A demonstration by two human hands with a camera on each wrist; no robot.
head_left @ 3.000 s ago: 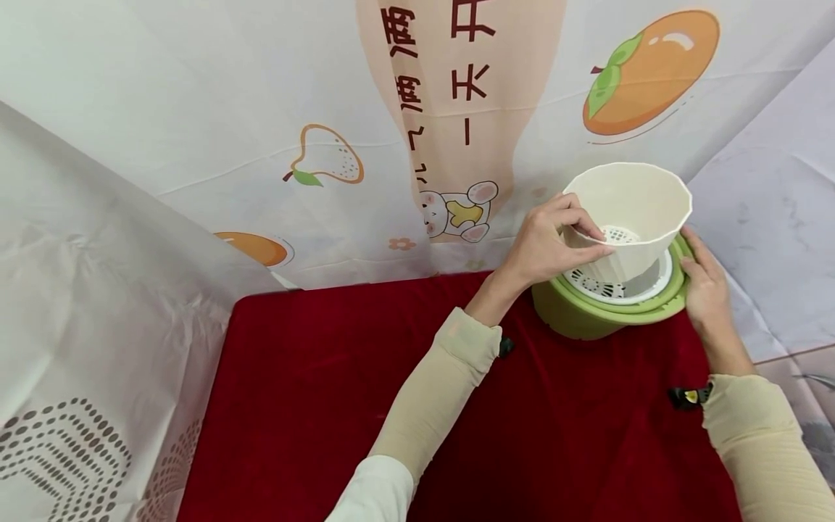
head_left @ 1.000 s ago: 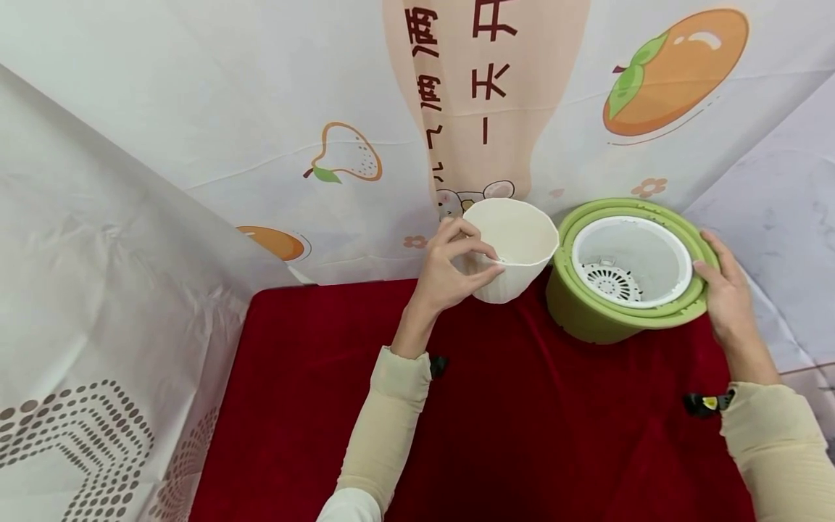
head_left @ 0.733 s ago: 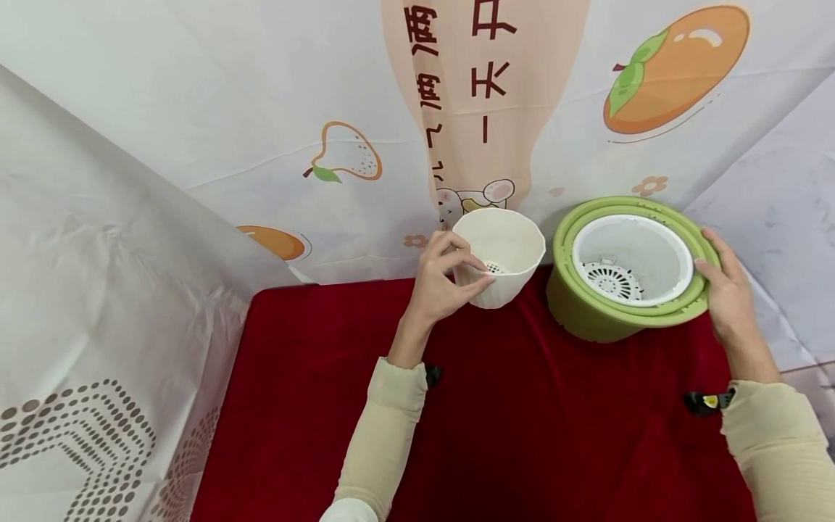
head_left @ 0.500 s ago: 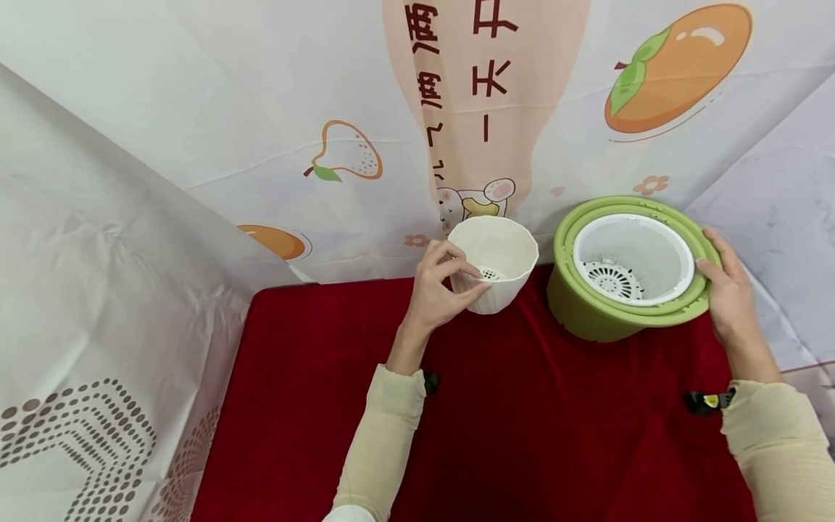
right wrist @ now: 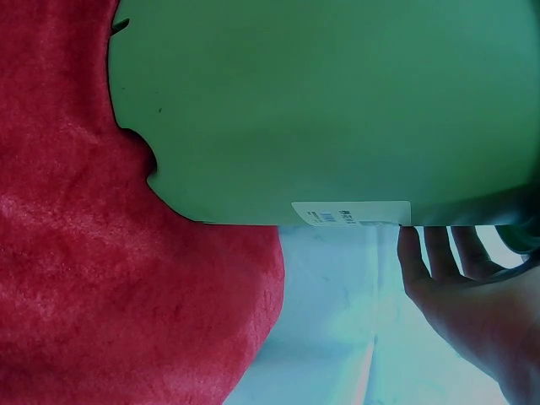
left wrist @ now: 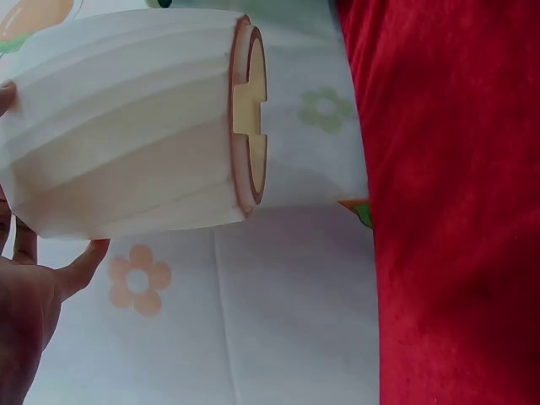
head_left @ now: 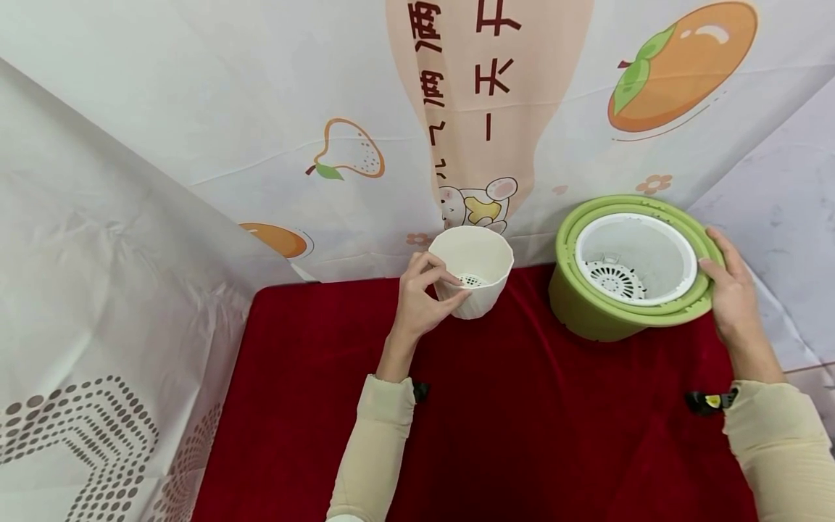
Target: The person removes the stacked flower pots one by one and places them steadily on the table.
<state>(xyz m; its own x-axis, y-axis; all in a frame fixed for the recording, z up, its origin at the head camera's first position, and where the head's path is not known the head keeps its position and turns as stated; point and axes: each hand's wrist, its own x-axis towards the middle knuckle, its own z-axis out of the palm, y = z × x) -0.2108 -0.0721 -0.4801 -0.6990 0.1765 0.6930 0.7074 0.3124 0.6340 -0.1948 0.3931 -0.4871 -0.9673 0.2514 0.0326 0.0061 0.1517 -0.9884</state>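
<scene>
My left hand (head_left: 420,301) pinches the near left rim of a small cream flowerpot (head_left: 479,250), with the thumb outside and fingers over the edge. Drainage holes show in its floor. In the left wrist view the flowerpot (left wrist: 126,126) lies sideways across the picture, its notched base apart from the red cloth. My right hand (head_left: 736,293) grips the right rim of a larger green flowerpot (head_left: 587,319), thumb on top. Nested in it are more pots, the innermost a white one (head_left: 662,254) with a slotted floor. A label (right wrist: 354,213) marks the green wall.
Red velvet cloth (head_left: 313,391) covers the table. A white printed backdrop (head_left: 261,130) stands close behind both pots, and pale sheeting (head_left: 776,217) hangs at the right. Black straps (head_left: 711,401) sit at the wrists.
My left hand has carried the cream flowerpot from over the green pot leftward, and lately lower and nearer. The green pot stays in place, its rim still in my right hand.
</scene>
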